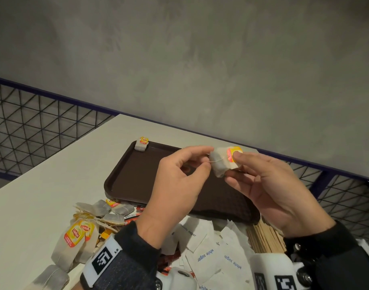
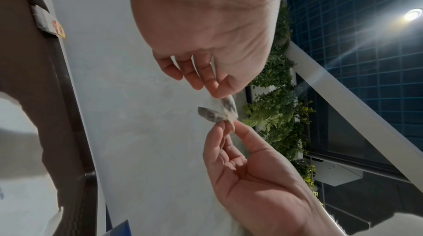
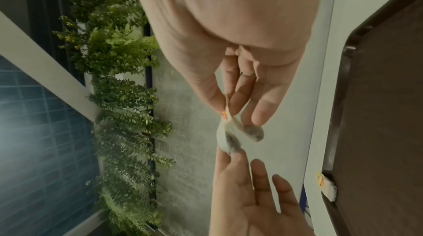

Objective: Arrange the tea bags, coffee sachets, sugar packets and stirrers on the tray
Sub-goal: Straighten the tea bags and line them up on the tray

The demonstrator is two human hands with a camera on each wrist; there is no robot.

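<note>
Tray (image 1: 137, 174): brown, on the tabletop (image 1: 54, 185); one tea bag (image 1: 142, 144) at its 11 o'clock corner (tag over the rim).
Left hand (image 1: 175, 185): pinching the held tea bag (image 1: 221, 162) above the tray.
Right hand (image 1: 269, 185): pinching its tag.
Sugar packets (image 1: 206, 252): loose at 6 o'clock.

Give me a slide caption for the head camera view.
Both hands, left and right, pinch a Lipton tea bag above the brown tray.

Tea bag (image 1: 220, 164) at the fingers (image 1: 202, 164): thin matt filter paper, glossy printed tag. Tray (image 1: 137, 176) below the fingers: dark brown matt plastic. Table (image 1: 54, 181): smooth matt white. Sugar packets (image 1: 206, 250): matt white paper.
</note>
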